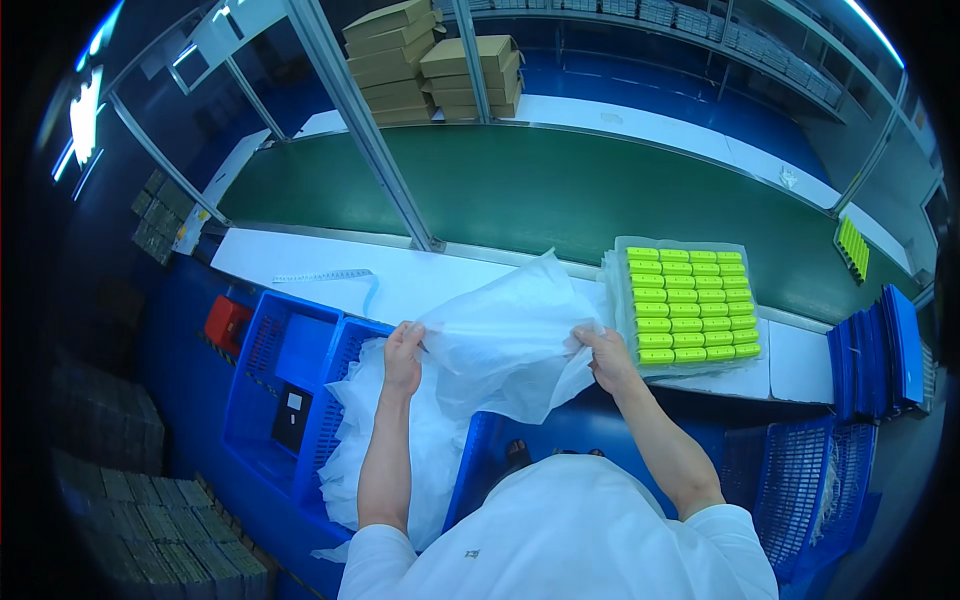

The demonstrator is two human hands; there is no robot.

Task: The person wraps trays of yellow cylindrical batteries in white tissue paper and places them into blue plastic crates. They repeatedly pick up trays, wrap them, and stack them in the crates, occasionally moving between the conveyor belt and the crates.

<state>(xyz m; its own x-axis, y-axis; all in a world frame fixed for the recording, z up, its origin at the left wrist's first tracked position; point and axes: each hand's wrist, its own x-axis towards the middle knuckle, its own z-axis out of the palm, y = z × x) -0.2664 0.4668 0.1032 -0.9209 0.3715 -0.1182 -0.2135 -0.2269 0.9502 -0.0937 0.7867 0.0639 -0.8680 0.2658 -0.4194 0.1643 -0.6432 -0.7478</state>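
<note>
- Translucent sheet (515,345) is spread between the two hands; its upper part peaks beyond them over the white tabletop (420,272), its lower part hangs nearer the person's body
- Left hand (404,358): at the sheet's left edge, thumb and fingers clamped on it
- Right hand (606,360): at the sheet's right edge, thumb and fingers pinched on the film, just beside the near left corner of the stack of yellow-green pieces (684,322)
- Pose: hands well apart, at about equal height in view; left forearm runs nearly straight forward, right forearm slants forward and inward, its elbow out to the side
- Below the left hand and beside its forearm, loose translucent sheets (432,450) heap in a blue bin (470,470)
- Second blue crate (262,405) adjoins on the left, with a dark object (291,418) inside
- Marked strip (322,275) lies on the tabletop, left of the held sheet
</note>
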